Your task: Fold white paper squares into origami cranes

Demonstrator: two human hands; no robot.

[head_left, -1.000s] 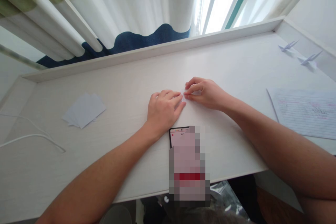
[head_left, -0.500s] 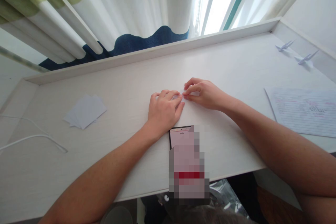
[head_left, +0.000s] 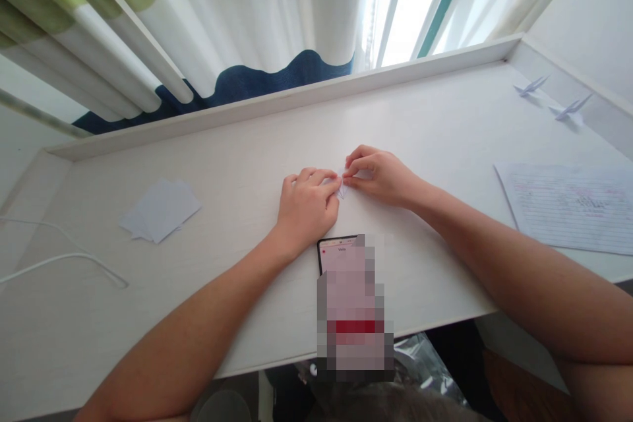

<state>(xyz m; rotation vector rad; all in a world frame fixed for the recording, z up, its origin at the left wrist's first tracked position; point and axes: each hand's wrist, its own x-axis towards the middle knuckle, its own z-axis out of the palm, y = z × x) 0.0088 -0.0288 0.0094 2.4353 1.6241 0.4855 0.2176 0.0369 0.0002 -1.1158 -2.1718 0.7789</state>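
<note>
A small folded piece of white paper [head_left: 341, 190] lies on the desk between my two hands, most of it covered by fingers. My left hand [head_left: 307, 203] rests on the desk with its fingertips pressed on the paper's left side. From the right, my right hand [head_left: 380, 175] pinches the same paper between thumb and fingers. A phone [head_left: 346, 303], partly blurred out, lies just below my left hand at the desk's front edge.
White paper sheets [head_left: 161, 211] lie fanned at the left, near a white cable [head_left: 64, 260]. Lined written paper [head_left: 568, 208] is at the right. Two folded paper cranes [head_left: 571, 109] stand in the far right corner. A raised rim [head_left: 297, 99] borders the desk's back.
My left thumb has drawn in, so a pointed lower tip of the folded paper now shows. My right hand has barely shifted.
</note>
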